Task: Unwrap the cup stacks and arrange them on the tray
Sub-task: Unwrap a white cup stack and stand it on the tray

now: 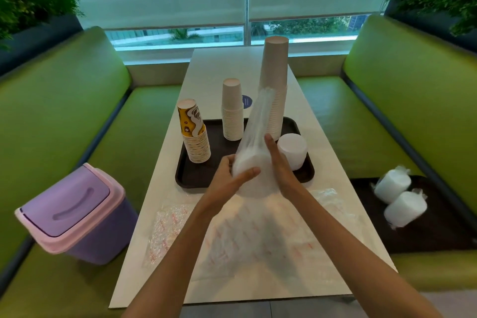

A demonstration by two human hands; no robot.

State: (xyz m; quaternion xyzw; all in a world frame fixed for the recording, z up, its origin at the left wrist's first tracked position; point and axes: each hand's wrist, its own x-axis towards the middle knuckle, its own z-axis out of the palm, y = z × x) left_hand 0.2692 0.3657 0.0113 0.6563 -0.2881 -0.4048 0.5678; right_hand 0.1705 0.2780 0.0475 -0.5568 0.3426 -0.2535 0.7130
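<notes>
Wrapped cup stack point(251, 178): left hand point(227, 175) fingers grip it, right hand point(281, 170) presses straight-fingered; wrapper point(258, 237) print unreadable.

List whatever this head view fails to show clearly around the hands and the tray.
All in the head view:
1) Cup count of the wrapped stack: lost to motion blur and its plastic.
2) The blue sticker: partly covered by the white cup stack, and its text is too small.
3) Base of the tall brown stack: hidden behind the wrap.
4) Red print on the empty wrappers: blurred.
5) Thumb of the right hand: hidden by the stack.
</notes>
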